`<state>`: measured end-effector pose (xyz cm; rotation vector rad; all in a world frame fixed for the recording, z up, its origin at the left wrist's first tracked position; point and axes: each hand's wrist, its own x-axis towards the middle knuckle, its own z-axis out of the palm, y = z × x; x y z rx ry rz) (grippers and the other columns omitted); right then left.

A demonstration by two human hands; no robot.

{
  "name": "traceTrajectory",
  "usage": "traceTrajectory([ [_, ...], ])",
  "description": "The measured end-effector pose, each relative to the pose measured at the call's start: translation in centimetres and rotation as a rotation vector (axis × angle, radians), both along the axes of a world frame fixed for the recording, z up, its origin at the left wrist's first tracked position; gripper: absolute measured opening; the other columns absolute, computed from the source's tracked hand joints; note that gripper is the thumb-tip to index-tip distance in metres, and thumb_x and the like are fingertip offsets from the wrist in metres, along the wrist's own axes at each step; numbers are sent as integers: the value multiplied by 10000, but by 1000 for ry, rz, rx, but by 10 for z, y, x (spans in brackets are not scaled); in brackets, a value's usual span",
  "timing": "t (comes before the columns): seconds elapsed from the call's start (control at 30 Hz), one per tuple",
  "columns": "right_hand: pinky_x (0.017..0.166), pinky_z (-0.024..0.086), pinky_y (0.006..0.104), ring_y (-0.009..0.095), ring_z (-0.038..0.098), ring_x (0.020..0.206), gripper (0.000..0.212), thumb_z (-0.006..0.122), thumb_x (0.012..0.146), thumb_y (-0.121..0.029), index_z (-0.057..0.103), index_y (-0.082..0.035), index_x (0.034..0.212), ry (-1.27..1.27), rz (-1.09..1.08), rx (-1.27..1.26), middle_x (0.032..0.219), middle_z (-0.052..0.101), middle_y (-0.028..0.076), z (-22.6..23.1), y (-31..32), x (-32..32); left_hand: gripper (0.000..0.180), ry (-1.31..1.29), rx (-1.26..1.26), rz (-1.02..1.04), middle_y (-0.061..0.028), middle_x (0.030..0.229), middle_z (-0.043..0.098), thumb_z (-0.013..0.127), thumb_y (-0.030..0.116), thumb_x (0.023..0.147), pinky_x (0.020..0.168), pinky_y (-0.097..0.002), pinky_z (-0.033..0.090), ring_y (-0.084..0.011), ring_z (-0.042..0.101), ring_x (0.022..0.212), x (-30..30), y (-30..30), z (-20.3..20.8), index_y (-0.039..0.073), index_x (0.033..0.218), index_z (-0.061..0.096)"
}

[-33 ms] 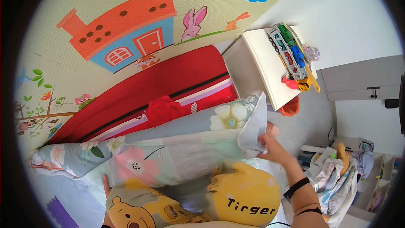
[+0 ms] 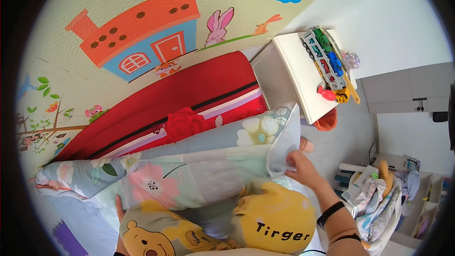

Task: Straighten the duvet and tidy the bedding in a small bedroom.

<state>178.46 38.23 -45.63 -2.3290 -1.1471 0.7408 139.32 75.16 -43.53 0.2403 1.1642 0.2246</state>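
A pale floral blanket [image 2: 189,175] lies stretched across the middle of the view, over a yellow cartoon bear fabric [image 2: 161,234]. My right hand [image 2: 303,170] pinches the blanket's right corner, which is folded back to show its white underside. At the lower left, my left hand [image 2: 119,208] grips the blanket's near edge and is mostly hidden by the cloth. A yellow cartoon cushion [image 2: 277,218] sits just below my right hand.
A red folded quilt [image 2: 166,99] lies beyond the blanket on a play mat [image 2: 142,19] printed with a house and animals. A white cabinet [image 2: 294,71] at the right carries a toy car transporter [image 2: 327,59]. A heap of clothes [image 2: 379,199] lies at the lower right.
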Motion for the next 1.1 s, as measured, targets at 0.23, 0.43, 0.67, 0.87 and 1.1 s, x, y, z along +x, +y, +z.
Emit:
traceTrajectory([
  [0.23,671,440,339,235,559,769,243,716,700,-159,544,-66,844,408,-409,78,808,579,93,23,61,11,392,33,43,50,-47,1076,620,518,370,867,842,-335,474,-217,579,1009,-17,23,-10,88,1136,562],
  [0.43,1055,267,468,365,328,1250,646,808,570,-257,539,-75,1128,-198,433,-200,1279,436,130,31,81,-11,350,56,288,62,-28,1094,608,491,348,897,891,-344,444,-177,559,1032,-16,44,-24,94,1130,553],
  [0.67,906,420,419,348,568,953,435,629,612,-68,595,-2,1041,-103,211,-76,987,616,178,18,125,46,291,23,405,36,-3,1023,625,500,313,893,785,-268,477,-132,597,920,27,93,11,97,1072,576],
  [0.87,781,457,379,286,611,835,382,578,685,-225,626,3,988,-27,120,-315,905,657,160,24,287,217,649,5,580,-221,-135,1248,529,480,535,878,903,-313,452,-239,558,1090,103,163,22,45,1294,395],
  [1.1,775,457,459,369,585,896,228,579,781,-281,624,-63,830,-379,324,-267,864,622,184,-35,311,178,275,227,1185,-669,-37,1115,594,595,201,878,899,-303,413,-168,549,1023,30,116,-2,97,1133,584],
])
